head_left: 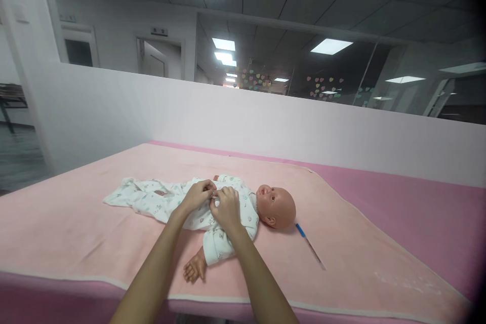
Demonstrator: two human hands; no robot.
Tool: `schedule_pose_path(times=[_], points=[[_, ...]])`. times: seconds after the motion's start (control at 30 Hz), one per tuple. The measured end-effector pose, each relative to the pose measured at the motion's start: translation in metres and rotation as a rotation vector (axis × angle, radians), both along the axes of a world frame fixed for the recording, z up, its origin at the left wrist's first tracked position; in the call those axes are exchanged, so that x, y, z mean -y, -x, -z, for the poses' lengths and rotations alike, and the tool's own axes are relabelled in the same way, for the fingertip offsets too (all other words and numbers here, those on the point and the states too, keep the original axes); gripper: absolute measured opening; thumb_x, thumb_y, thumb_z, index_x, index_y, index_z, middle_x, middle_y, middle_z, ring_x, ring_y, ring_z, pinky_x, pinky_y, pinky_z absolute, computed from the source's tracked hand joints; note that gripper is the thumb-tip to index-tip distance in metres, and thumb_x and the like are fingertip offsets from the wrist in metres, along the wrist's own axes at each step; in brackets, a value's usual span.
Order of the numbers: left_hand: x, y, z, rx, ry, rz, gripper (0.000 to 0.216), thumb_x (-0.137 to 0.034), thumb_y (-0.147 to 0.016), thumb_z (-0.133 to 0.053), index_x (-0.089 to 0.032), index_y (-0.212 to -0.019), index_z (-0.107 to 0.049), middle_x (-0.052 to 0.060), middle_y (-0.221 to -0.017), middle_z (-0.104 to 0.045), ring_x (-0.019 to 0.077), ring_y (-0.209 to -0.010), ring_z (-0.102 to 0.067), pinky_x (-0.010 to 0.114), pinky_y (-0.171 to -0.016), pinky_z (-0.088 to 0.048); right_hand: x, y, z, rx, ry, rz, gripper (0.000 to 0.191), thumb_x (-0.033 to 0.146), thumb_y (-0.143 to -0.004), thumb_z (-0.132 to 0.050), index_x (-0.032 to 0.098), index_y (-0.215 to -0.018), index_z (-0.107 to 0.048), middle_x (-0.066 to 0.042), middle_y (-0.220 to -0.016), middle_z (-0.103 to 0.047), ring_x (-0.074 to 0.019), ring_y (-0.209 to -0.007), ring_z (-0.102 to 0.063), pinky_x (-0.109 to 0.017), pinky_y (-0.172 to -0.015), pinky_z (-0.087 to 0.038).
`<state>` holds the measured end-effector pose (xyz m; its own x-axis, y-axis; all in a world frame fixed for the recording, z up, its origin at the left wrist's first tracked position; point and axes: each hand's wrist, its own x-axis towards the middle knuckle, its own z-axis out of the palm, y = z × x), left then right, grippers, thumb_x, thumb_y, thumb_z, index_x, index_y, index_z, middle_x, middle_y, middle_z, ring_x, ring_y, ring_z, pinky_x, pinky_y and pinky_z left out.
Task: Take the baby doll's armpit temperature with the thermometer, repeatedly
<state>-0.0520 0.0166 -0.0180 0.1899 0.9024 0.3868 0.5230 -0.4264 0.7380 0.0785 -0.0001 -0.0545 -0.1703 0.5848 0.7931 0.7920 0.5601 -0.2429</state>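
Observation:
A baby doll (279,207) lies on its back on a pink blanket (94,243), its head toward the right. It wears a white printed baby outfit (246,212) with long sleeves and legs. Over the doll's chest, my left hand (199,195) pinches the front of the outfit with its fingertips. Close beside it, my right hand (227,207) also has its fingers closed on the cloth, and the two sets of fingertips nearly meet. The exact bit of fabric or fastener between them is too small to make out. One doll hand sticks out of the near sleeve.
A pen with a blue cap (310,246) lies on the blanket to the right of the doll's head. Behind the padded pink table (379,197) runs a low white wall (266,121) with glass above it. The table's front edge is close to me.

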Motion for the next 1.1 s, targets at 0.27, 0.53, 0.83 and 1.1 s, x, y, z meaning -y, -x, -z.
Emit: schedule_pose_path(times=[0.27, 0.53, 0.83, 1.1], points=[[-0.0012, 0.0008, -0.0047, 0.094, 0.006, 0.021, 0.020, -0.018, -0.059, -0.043, -0.017, -0.070, -0.060, 0.001, -0.067, -0.061, 0.0170, -0.069, -0.058, 0.027, -0.066, -0.044, -0.0011, -0.0007, 0.0008, 0.016, -0.007, -0.010, 0.004, 0.021, -0.077, -0.052, 0.020, -0.080, -0.055, -0.002, -0.078, -0.055, -0.0173, -0.081, -0.046, -0.031, -0.076, -0.033], [-0.0002, -0.0011, -0.0065, 0.172, 0.003, 0.054, 0.017, -0.019, -0.059, -0.046, -0.017, -0.070, -0.059, 0.001, -0.069, -0.061, 0.0158, -0.068, -0.057, 0.026, -0.065, -0.044, 0.0026, -0.0011, -0.0020, -0.062, 0.020, -0.065, 0.005, 0.019, -0.081, -0.051, 0.020, -0.086, -0.054, -0.001, -0.083, -0.059, -0.0172, -0.083, -0.048, -0.031, -0.078, -0.034], [0.0008, 0.0003, -0.0073, 0.140, 0.028, 0.084, 0.018, -0.021, -0.061, -0.043, -0.016, -0.070, -0.057, 0.000, -0.067, -0.058, 0.0157, -0.067, -0.054, 0.027, -0.065, -0.042, -0.0023, 0.0001, 0.0017, -0.003, 0.005, -0.016, 0.010, 0.023, -0.086, -0.048, 0.021, -0.090, -0.057, -0.002, -0.082, -0.059, -0.0174, -0.083, -0.049, -0.031, -0.077, -0.035], [0.0027, 0.0016, -0.0049, -0.005, 0.010, 0.115, 0.027, -0.015, -0.054, -0.046, -0.017, -0.079, -0.057, 0.001, -0.071, -0.061, 0.0145, -0.065, -0.056, 0.026, -0.061, -0.043, -0.0031, -0.0004, 0.0016, 0.055, 0.010, 0.024, 0.011, 0.021, -0.086, -0.046, 0.021, -0.092, -0.056, -0.003, -0.084, -0.058, -0.0182, -0.083, -0.048, -0.032, -0.075, -0.035]])
